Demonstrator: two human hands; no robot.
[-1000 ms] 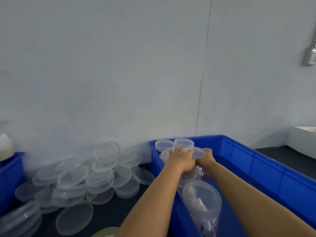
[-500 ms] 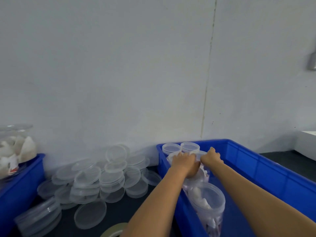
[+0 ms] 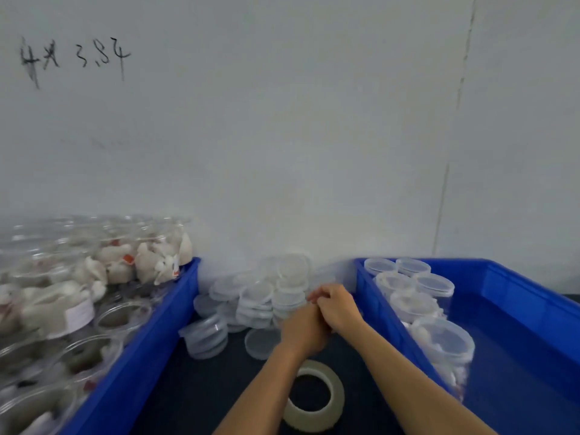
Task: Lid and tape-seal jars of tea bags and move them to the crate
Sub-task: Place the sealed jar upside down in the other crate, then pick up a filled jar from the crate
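Note:
My left hand [image 3: 303,331] and my right hand [image 3: 338,306] are pressed together over the dark table, just in front of a pile of clear lids [image 3: 266,298]. Their fingers are curled and I see nothing held in them. The blue crate [image 3: 521,279] on the right holds several lidded jars of tea bags [image 3: 442,340] along its left wall. A second blue crate [image 3: 150,337] on the left is full of open jars of tea bags [image 3: 122,318]. A roll of clear tape [image 3: 337,400] lies flat under my left forearm.
A short stack of lids [image 3: 205,337] and a single lid [image 3: 262,343] lie on the dark table [image 3: 194,390] between the crates. A pale wall with handwritten marks [image 3: 75,56] rises right behind everything.
Both hands have left the jars in the right crate and moved left, over the table by the lid pile. My view has swung left, showing the left crate.

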